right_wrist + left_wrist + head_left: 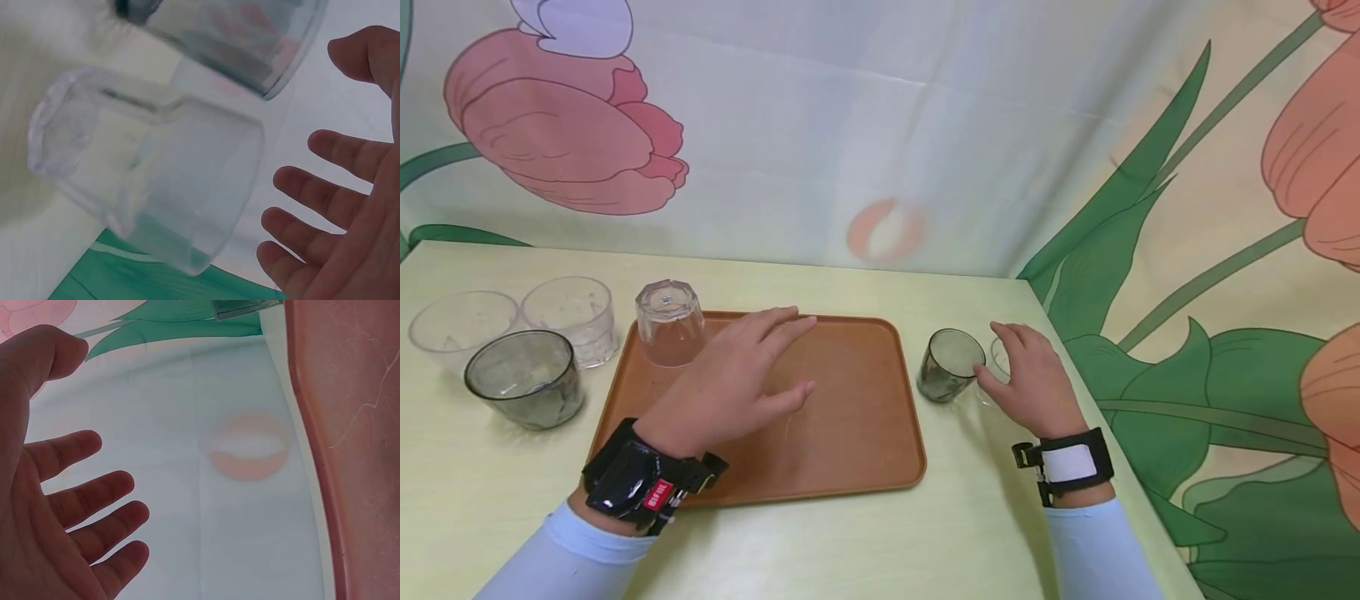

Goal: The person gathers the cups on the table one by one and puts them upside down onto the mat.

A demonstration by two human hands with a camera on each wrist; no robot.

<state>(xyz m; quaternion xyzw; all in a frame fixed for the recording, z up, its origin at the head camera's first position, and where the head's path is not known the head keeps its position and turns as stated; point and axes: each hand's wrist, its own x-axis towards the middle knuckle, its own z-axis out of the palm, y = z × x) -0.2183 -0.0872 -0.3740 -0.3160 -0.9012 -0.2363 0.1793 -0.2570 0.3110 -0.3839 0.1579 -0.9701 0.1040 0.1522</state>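
My left hand point(730, 387) hovers above the brown tray point(850, 425), fingers spread and holding nothing. Close behind it, a clear faceted glass point(670, 333) stands upside down at the tray's back left. On the right, my right hand point(1033, 383) is over a clear glass point(156, 175), which it mostly hides in the head view. The right wrist view shows relaxed, parted fingers point(331, 194) near that glass's rim, with a gap between. Just left of this glass stands a smoky grey glass point(943, 375), mouth up.
Left of the tray stand two clear glasses, one at the far left point(456, 329) and one beside the tray point(576, 321), with a smoky grey glass point(535, 396) in front. A flower-printed cloth point(880, 125) hangs behind and to the right of the pale table point(820, 550).
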